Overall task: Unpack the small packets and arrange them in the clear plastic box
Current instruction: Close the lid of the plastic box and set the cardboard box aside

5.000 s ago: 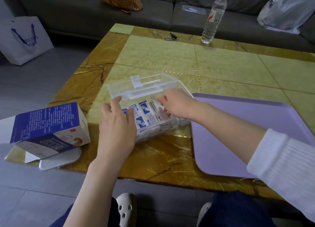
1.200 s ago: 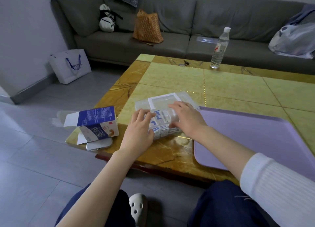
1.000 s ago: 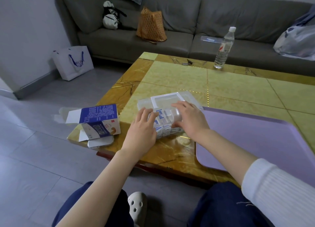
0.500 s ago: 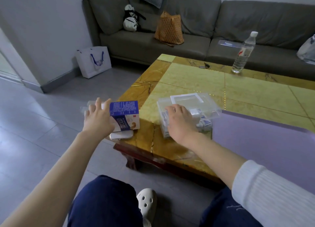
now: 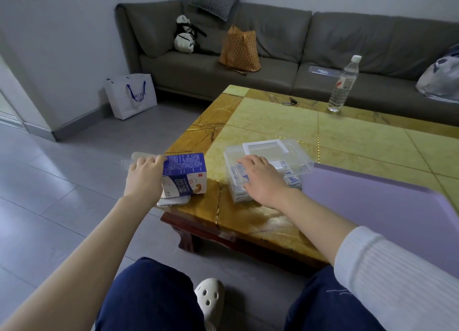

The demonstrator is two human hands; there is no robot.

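left hand (image 5: 145, 179): fingers curled round the open end of the blue-and-white carton (image 5: 185, 175), lying on a phone (image 5: 173, 201) at the table's (image 5: 273, 117) left edge | right hand (image 5: 263, 181): fingers loosely straight, resting on the clear plastic box (image 5: 295, 154), near the near-left corner, just beside the purple tray (image 5: 372, 206) | small packets (image 5: 294, 181): inside the box

box (image 5: 295, 154): clear glossy plastic | carton (image 5: 185, 168): printed smooth card | table (image 5: 273, 118): polished marble-look top, glossy | tray (image 5: 372, 206): matt lilac plastic | bottle (image 5: 343, 87): clear plastic | sofa (image 5: 273, 76): matt grey upholstery | sleeve (image 5: 397, 281): white ribbed knit
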